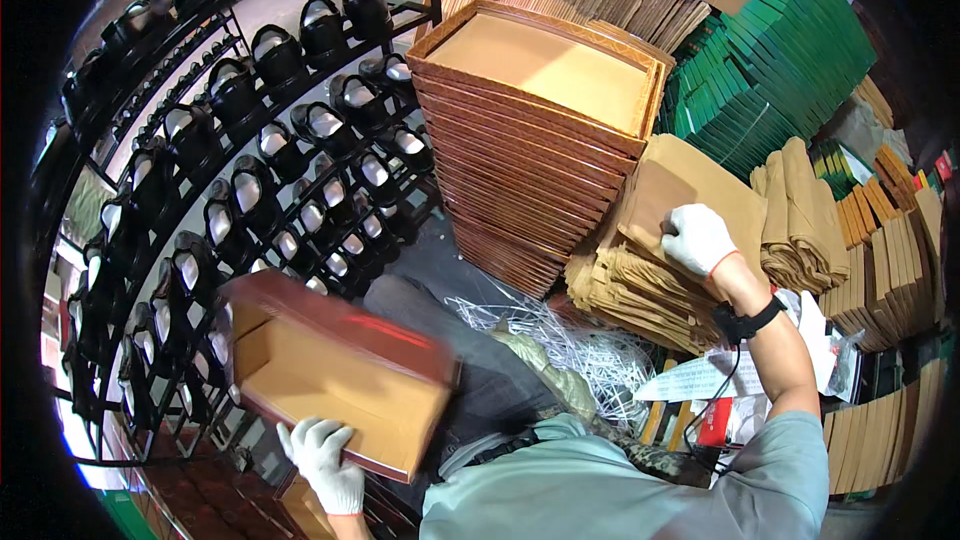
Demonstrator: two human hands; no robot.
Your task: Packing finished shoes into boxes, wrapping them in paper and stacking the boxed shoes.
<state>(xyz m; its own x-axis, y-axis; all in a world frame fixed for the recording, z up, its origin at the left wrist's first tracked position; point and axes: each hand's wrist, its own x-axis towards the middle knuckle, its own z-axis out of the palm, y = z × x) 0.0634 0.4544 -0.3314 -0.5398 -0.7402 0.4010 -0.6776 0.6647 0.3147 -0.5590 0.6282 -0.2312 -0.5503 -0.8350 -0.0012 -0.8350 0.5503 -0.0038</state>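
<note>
My left hand (328, 462), in a white glove, grips the near wall of a dark red shoebox (345, 320). The box has no lid on, and its bare tan cardboard inside faces up. It is tilted over my lap and slightly blurred. My right hand (700, 240), also gloved in white, is closed at the top of a stack of brown wrapping paper (690, 180). Its curled fingers pinch the top sheet, though the fingertips are partly hidden. A black band (752, 320) with a cable is on my right wrist.
A tall stack of orange-brown box lids (530, 160) stands ahead. Black shoes (255, 190) fill a metal rack at left. Green folded cartons (770, 60) rise behind the paper. White paper shreds (570, 340) lie beside my legs, with cardboard pieces (885, 430) at right.
</note>
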